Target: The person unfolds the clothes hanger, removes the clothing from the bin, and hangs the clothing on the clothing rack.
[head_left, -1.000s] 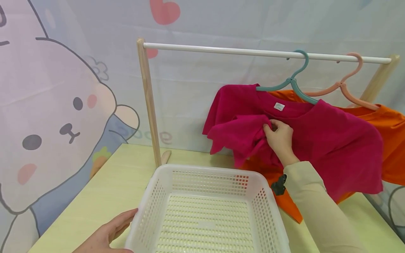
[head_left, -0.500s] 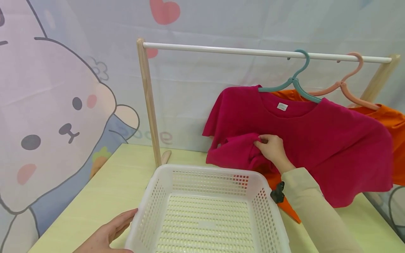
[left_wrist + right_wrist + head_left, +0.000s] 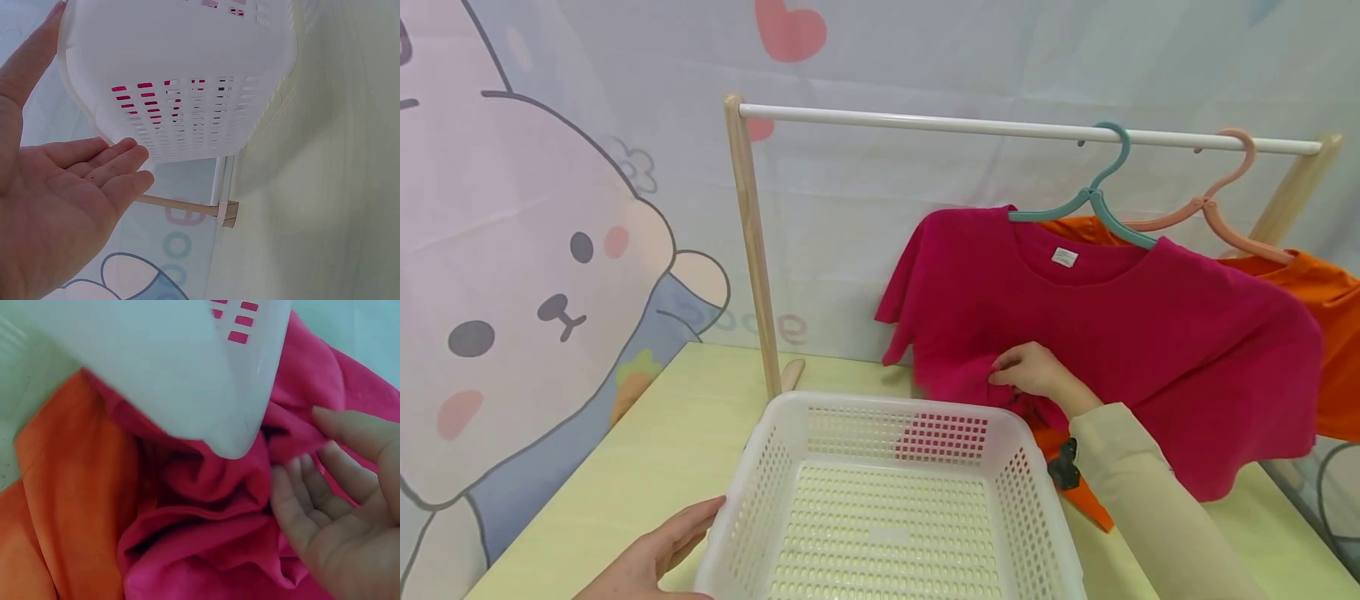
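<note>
A magenta T-shirt (image 3: 1120, 333) hangs from a teal hanger (image 3: 1093, 196) on the white bar of a small clothes rack (image 3: 925, 122). My right hand (image 3: 1037, 371) is at the shirt's lower left part, just behind the basket. In the right wrist view a fold of the shirt lies between my thumb and fingers, lightly pinched; the cloth below is bunched. My left hand (image 3: 655, 554) is at the left side of a white plastic basket (image 3: 898, 406), its fingers fairly straight, a fingertip touching the rim. The basket has no clothes in it.
Behind the magenta shirt hangs an orange garment (image 3: 1333, 333) on a pink hanger (image 3: 1225, 208); its lower part reaches the pale table (image 3: 647, 450) beside the basket. A printed cloth backdrop (image 3: 865, 50) stands behind the rack. The rack's wooden post (image 3: 749, 250) rises behind the basket's left corner.
My right hand has moved down with the lifted part of the magenta shirt, which now hangs lower, behind the basket's back wall. My left hand and the basket have stayed put.
</note>
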`<state>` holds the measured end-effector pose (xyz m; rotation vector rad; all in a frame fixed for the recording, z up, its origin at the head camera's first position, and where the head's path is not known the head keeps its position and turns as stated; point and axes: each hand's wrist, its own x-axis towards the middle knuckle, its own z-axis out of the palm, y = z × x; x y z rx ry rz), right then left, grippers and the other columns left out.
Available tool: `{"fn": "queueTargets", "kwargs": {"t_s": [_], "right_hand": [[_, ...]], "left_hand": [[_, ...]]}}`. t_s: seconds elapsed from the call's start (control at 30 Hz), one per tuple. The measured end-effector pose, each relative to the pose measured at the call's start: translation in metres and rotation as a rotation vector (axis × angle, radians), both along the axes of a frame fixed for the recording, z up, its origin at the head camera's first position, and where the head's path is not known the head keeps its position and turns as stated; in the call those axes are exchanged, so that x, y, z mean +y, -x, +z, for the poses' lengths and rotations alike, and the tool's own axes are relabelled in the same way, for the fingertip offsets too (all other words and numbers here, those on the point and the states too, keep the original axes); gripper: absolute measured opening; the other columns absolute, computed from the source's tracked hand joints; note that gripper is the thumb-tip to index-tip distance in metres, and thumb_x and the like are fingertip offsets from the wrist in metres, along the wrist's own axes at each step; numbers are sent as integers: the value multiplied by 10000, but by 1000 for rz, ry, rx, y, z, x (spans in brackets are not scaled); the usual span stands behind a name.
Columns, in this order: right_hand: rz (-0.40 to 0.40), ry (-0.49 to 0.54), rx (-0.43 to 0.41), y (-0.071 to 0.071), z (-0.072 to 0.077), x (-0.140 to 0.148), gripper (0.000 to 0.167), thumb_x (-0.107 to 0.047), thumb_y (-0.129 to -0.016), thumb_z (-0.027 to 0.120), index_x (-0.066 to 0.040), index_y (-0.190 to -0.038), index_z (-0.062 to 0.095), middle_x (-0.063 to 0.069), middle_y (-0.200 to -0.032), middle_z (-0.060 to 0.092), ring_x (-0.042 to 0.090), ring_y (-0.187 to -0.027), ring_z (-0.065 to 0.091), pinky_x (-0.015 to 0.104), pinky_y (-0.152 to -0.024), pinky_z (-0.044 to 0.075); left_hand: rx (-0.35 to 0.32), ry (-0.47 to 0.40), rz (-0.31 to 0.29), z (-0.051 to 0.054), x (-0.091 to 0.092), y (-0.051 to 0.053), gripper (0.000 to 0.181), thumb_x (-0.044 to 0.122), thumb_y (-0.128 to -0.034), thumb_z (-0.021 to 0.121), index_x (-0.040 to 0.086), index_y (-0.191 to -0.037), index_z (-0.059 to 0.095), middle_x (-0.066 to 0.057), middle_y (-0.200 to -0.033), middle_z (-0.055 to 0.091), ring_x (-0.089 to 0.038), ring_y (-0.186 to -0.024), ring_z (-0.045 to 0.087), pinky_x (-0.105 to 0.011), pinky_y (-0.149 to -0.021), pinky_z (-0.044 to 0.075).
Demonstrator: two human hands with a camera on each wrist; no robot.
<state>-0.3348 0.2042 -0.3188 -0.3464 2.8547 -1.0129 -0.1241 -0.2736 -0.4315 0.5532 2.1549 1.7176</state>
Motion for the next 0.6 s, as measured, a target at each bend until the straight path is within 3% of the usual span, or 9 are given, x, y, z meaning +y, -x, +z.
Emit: {"fn": "queueTargets", "kwargs": {"t_s": [0.1, 0.3, 0.4, 0.47, 0.53, 0.6], "right_hand": [[46, 11, -65, -2, -2, 1, 357, -166, -891, 684, 87, -1140, 642, 156, -964, 641, 218, -787, 604, 384, -791, 569], [151, -17, -141, -6, -7, 2, 341, -153, -922, 644, 83, -1168, 635, 182, -1102, 652, 244, -895, 618, 398, -838, 558], [184, -20, -156, -8, -7, 2, 332, -145, -928, 632, 87, -1165, 635, 179, -1075, 657, 245, -911, 620, 395, -838, 557], [194, -22, -143, -9, -5, 2, 335, -154, -929, 632, 81, -1167, 636, 165, -1052, 662, 239, -902, 615, 391, -834, 558], [196, -27, -111, -10, -2, 3, 346, -175, -931, 632, 72, -1174, 634, 151, -1030, 665, 236, -887, 602, 386, -826, 559], [199, -36, -70, -12, 5, 3, 373, -204, -933, 632, 63, -1193, 627, 153, -1048, 668, 246, -885, 603, 392, -821, 560]], "left_hand": [[2, 1, -2, 0, 0, 1, 849, 84, -893, 669, -43, -1519, 111, -323, -1533, 164, 189, -1208, 320, -148, -923, 394], [33, 1, -11, -2, 0, 2, 841, 70, -890, 670, -40, -1519, 122, -324, -1530, 171, 177, -1222, 319, -158, -933, 396], [33, 27, -5, 0, 0, 2, 834, 75, -893, 670, -20, -1524, 133, -268, -1541, 210, 181, -1219, 309, -327, -988, 414], [21, 51, 5, 2, -1, 2, 826, 79, -899, 668, 16, -1533, 142, -152, -1553, 252, 186, -1219, 291, -419, -992, 416], [40, 90, -1, 7, -2, 1, 823, 78, -904, 665, 13, -1532, 136, -163, -1554, 246, -17, -1350, 325, -560, -972, 405], [34, 122, -9, 15, -2, 1, 805, 92, -918, 652, 31, -1536, 141, -195, -1561, 213, -281, -1424, 260, -605, -961, 400]]}}
